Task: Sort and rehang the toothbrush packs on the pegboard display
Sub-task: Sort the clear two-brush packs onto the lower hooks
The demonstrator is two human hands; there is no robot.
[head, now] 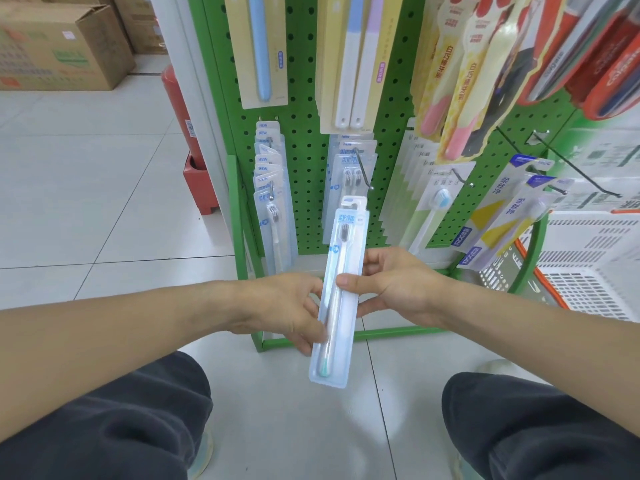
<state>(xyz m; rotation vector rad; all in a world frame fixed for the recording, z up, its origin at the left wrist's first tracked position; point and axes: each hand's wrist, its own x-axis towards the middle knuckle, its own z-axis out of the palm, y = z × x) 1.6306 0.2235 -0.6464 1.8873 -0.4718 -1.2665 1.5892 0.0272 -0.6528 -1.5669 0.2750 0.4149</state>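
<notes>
At the centre of the frame the left hand [294,308] and right hand [391,285] both pinch one single-toothbrush blister pack [341,292], upright before the green pegboard [304,98]. Its hang hole could miss the peg [364,174] just above, or it could join the wrong stack, since the neighbouring packs [272,188] look alike.

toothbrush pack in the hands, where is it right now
In the head view the toothbrush pack is at centre frame, held nearly upright between the left hand and right hand, in front of the green pegboard.
</notes>
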